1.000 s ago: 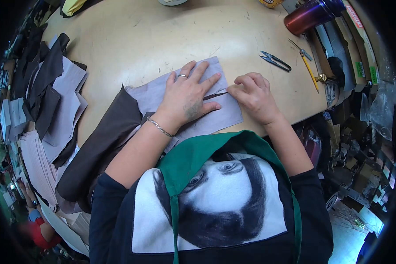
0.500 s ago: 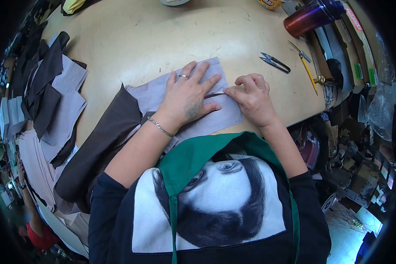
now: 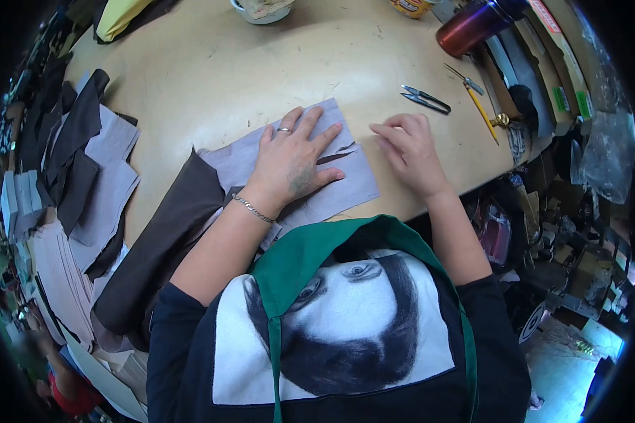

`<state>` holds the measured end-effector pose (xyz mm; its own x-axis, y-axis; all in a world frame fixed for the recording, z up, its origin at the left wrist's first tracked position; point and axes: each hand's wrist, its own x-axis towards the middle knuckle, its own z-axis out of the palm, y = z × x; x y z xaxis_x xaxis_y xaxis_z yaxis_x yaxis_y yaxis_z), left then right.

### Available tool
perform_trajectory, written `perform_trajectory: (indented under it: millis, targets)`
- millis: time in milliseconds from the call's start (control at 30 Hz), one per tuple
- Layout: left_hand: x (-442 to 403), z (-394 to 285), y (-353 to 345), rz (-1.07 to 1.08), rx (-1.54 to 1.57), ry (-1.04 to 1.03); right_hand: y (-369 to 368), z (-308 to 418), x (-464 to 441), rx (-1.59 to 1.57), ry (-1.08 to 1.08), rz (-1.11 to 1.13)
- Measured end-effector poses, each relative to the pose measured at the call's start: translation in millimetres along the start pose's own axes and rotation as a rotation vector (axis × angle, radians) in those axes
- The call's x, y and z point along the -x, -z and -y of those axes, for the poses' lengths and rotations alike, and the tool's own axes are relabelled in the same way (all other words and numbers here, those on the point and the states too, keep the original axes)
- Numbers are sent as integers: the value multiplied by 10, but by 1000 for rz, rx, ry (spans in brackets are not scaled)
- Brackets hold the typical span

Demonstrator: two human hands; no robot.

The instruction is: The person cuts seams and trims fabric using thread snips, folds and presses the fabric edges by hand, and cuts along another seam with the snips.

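My left hand [image 3: 293,159] lies with spread fingers on a light purple-grey fabric piece [image 3: 360,176], pressing it against the table. To the right of its fingers, a narrow dark slit with a small raised flap [image 3: 337,154] shows in the fabric. My right hand [image 3: 410,149] is just right of the fabric, apart from it, thumb and index fingertips close together and the other fingers curled. Whether it holds something small cannot be made out. Dark brown fabric [image 3: 166,243] extends from the light piece toward the lower left, partly under my left forearm.
Thread snips [image 3: 426,99], a yellow pencil-like tool [image 3: 482,115] and a metallic bottle [image 3: 473,28] are at the right. A bowl [image 3: 262,10] stands at the top. Stacked fabric pieces [image 3: 106,176] lie left. A person's red sleeve [image 3: 74,395] shows at lower left.
My right hand has come off the fabric's slit and moved slightly right. My left hand keeps its place on the fabric. The view has shifted, and more of the bowl shows.
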<state>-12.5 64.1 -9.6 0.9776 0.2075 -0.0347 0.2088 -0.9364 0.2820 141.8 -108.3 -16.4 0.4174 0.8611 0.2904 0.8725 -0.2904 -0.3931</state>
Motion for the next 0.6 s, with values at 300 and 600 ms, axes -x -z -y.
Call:
perform_trajectory:
  millis: [300, 600]
  targets:
    - [30, -37, -61, -86, 5, 6, -77, 71, -388, -245, -65, 410]
    - [108, -184, -97, -104, -106, -147, -101, 6, -492, -237, -95, 533]
